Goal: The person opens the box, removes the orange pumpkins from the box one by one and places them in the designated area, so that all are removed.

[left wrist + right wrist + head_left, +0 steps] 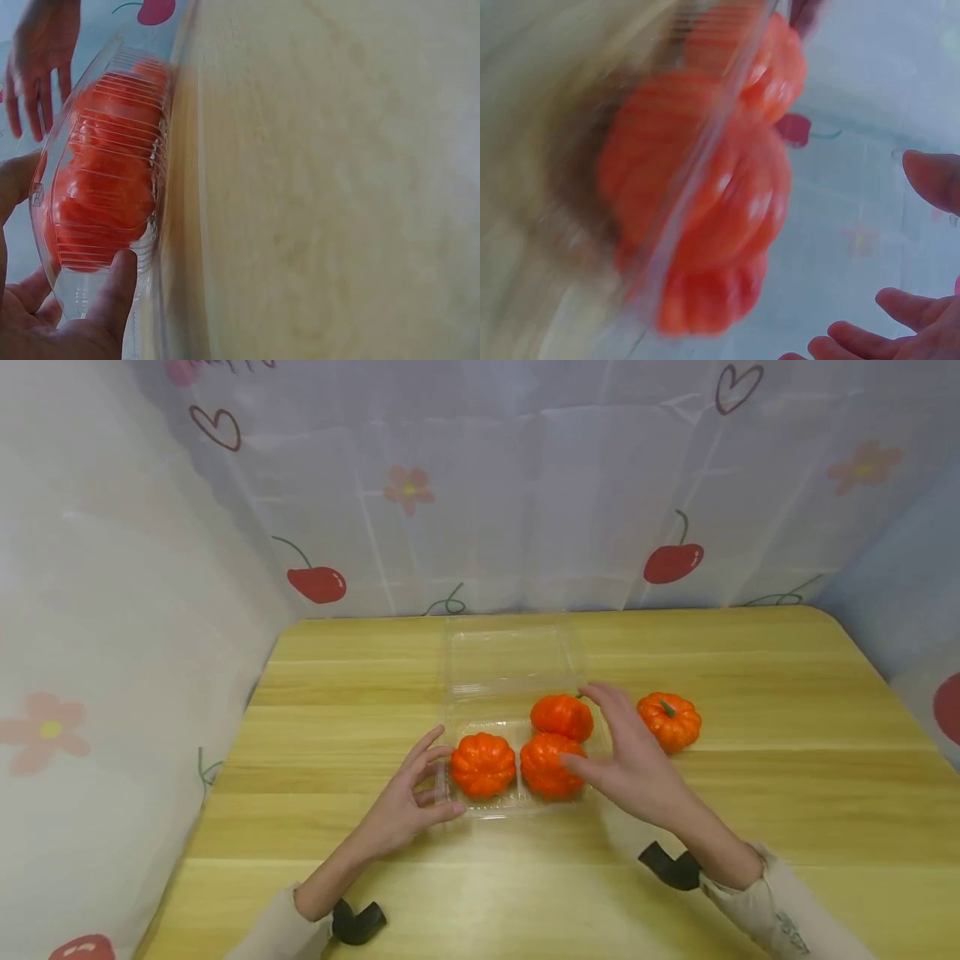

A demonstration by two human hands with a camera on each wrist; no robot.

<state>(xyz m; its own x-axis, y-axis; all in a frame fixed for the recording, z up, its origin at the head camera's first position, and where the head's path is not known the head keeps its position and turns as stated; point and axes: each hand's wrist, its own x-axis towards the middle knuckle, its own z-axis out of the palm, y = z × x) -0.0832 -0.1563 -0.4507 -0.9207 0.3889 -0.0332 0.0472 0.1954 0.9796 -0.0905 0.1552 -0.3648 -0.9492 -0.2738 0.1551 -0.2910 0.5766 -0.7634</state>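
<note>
A clear box (495,812) is set on the table (315,810), its lid (510,660) laid back on the far side, so that access from above is probably left unobstructed. The box is flanked on the left by the left hand (408,804); its wall is touched by relaxed, parted fingers rather than gripped, presumably so that sliding is prevented. The left pumpkin (483,766) and the near right pumpkin (547,766) are seated side by side within it. The far pumpkin (562,717) is tilted, its stem turned to the right, and is apparently propped against the near right one. The right hand (636,768) is held over the right side with thumb and fingers spread; nothing is gripped, and room for a pumpkin is perhaps thereby kept. The loose pumpkin (670,724) is placed on the table to the right, stem upward. The surface is pale, yellowish and wood-grained. The work space is enclosed by light cloth (525,535), on which cherries, flowers and hearts are printed.
</note>
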